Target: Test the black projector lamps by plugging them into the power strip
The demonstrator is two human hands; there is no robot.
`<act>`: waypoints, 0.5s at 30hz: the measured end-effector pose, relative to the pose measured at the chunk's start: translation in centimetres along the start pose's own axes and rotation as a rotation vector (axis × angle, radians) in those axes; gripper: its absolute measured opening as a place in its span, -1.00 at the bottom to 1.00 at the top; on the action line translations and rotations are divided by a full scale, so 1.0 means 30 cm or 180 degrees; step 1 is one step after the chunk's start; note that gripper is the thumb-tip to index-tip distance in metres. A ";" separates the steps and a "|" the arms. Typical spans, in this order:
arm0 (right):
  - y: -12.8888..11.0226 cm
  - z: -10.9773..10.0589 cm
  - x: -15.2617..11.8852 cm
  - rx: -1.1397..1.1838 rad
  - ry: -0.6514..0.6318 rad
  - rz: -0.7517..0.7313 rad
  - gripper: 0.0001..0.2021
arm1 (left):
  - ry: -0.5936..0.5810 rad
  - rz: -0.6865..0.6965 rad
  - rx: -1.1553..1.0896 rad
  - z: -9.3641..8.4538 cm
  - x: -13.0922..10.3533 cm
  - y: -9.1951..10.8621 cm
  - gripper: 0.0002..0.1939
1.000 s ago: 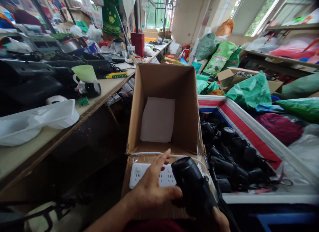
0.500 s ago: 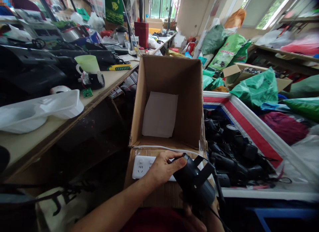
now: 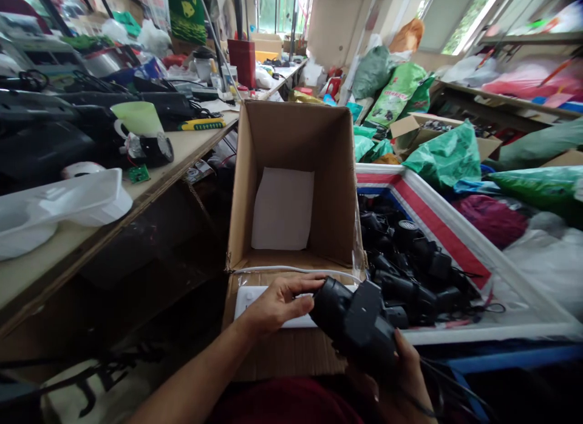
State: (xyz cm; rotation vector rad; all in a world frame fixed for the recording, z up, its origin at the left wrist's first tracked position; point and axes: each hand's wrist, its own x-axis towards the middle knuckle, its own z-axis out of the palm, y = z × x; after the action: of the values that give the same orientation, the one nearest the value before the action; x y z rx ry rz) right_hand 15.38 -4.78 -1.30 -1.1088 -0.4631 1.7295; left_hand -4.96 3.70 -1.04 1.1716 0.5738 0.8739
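Note:
A black cylindrical device (image 3: 359,327) with a flat bracket is held tilted over the cardboard in front of me. My left hand (image 3: 277,302) has its thumb and fingers closed at the round upper end. My right hand (image 3: 407,369) is wrapped around the lower end, partly hidden behind the device and at the frame's bottom. A dark cord (image 3: 439,375) trails off to the right of that hand. Under my left hand lies a white power strip (image 3: 241,296), partly covered. An upright cardboard box (image 3: 334,211) with a white sheet (image 3: 283,208) inside stands just beyond.
On the right, a white-framed bin (image 3: 460,220) holds several black devices with cords. A workbench (image 3: 175,163) on the left carries a white plastic tray (image 3: 91,199), a yellow-green cup (image 3: 139,119) and a small circuit board (image 3: 138,174). Green bags (image 3: 450,150) lie behind the bin.
The device has turned in my hands, so its bracket now shows flat side up. My right hand has come up along its right side. The view has shifted right.

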 end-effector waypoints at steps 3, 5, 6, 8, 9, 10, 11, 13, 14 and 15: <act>0.007 -0.025 0.000 -0.0362 0.0332 -0.0368 -0.56 | -0.0186 -0.0159 -0.0204 0.004 -0.012 -0.012 -0.03; 0.026 -0.055 0.006 -0.1088 0.0591 -0.0748 -0.49 | -0.0233 -0.0356 0.0019 0.021 -0.022 -0.009 0.25; 0.035 -0.072 0.009 -0.1484 0.0704 -0.0884 -0.40 | -0.0195 -0.0437 0.0266 0.033 -0.025 -0.003 0.32; 0.049 -0.099 0.013 -0.2155 0.0823 -0.1013 -0.23 | -0.0021 -0.0518 0.0776 0.059 -0.029 0.017 0.28; 0.051 -0.106 0.014 -0.2385 0.0798 -0.0975 -0.18 | 0.0080 -0.0528 0.0963 0.070 -0.028 0.028 0.23; 0.049 -0.107 0.012 -0.2533 0.0747 -0.0921 -0.17 | 0.0162 -0.0533 0.1098 0.077 -0.025 0.038 0.17; 0.042 -0.104 0.007 -0.2603 0.0693 -0.0874 -0.18 | 0.0214 -0.0539 0.1186 0.080 -0.021 0.046 0.12; 0.020 -0.088 -0.011 -0.2553 0.0641 -0.0795 -0.22 | 0.0300 -0.0527 0.1181 0.077 -0.015 0.055 0.01; 0.007 -0.079 -0.024 -0.2486 0.0637 -0.0774 -0.21 | 0.0333 -0.0521 0.1109 0.074 -0.016 0.055 -0.07; -0.006 -0.071 -0.038 -0.2426 0.0590 -0.0767 -0.17 | 0.0364 -0.0515 0.1011 0.072 -0.020 0.054 -0.17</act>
State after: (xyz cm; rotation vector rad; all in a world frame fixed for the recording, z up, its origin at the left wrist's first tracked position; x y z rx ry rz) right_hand 17.37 -6.09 -1.74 -1.6424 -1.1426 1.2339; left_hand -4.08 2.26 1.14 1.3446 0.9131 0.7307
